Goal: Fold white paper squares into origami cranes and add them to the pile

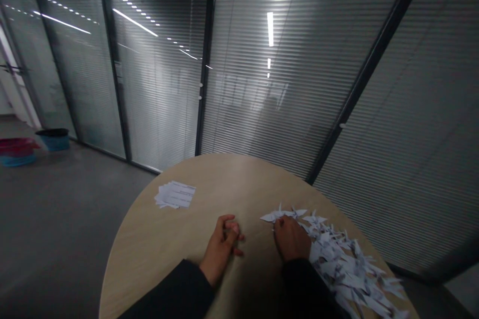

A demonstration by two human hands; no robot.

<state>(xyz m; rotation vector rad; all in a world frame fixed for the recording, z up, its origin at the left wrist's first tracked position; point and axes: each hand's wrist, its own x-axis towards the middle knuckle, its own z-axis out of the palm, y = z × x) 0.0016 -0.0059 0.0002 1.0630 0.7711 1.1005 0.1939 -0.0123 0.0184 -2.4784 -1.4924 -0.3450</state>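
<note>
Over the middle of the round table [239, 174], my left hand [221, 248] is loosely curled, its fingers apart and nothing visible in them. My right hand [294, 239] is closed at the near-left end of a pile of folded white paper cranes [348, 269]. Its fingertips are pinched at a paper crane [270, 216] whose pointed wing sticks out to the left; the exact grip is partly hidden. The pile spreads along the table's right side, partly behind my right sleeve. At the left lies a loose stack of white paper sheets [175, 194] with printed lines.
Glass partitions [269, 109] with blinds and dark frames stand right behind the table. On the grey floor [75, 219] at the far left are a red and blue basin [17, 152] and a blue bucket [54, 140] with a black rim. A door [17, 79] is beyond.
</note>
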